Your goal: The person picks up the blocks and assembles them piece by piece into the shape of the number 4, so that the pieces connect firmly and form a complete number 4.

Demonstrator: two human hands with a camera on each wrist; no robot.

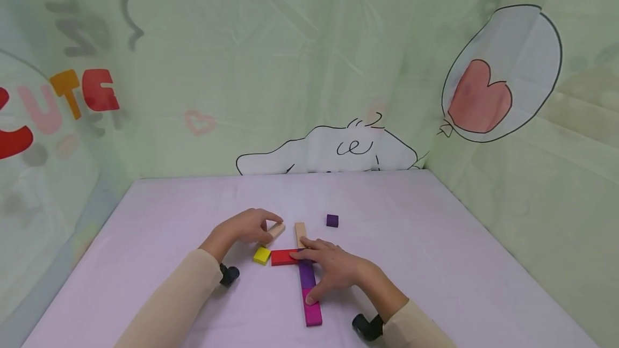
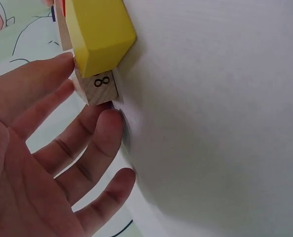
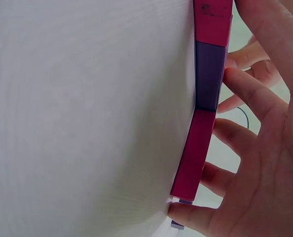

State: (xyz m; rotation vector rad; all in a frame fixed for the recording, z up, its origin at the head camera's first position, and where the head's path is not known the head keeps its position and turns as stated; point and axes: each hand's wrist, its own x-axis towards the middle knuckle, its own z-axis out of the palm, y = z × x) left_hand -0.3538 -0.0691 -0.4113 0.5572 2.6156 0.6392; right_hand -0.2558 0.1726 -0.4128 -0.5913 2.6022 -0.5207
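My left hand (image 1: 249, 225) pinches a plain wooden block (image 1: 276, 231) between thumb and fingers, low over the table. An "8" is printed on the end of that block in the left wrist view. Just in front of it lies a yellow block (image 1: 261, 255). My right hand (image 1: 336, 266) rests with spread fingers on a cross-like layout of blocks. Its thumb touches the magenta block (image 1: 313, 316) nearest me, below a purple block (image 1: 307, 274). Other fingertips lie on the red block (image 1: 282, 258) to the left and by a second wooden block (image 1: 300, 230) at the far end. The hand hides the layout's right side.
A small dark purple block (image 1: 332, 220) stands apart, beyond my right hand. Black wrist cameras, such as the one at my left wrist (image 1: 229, 275), hang close over the pale table (image 1: 193, 203). Printed curtains (image 1: 290, 69) enclose its back and sides.
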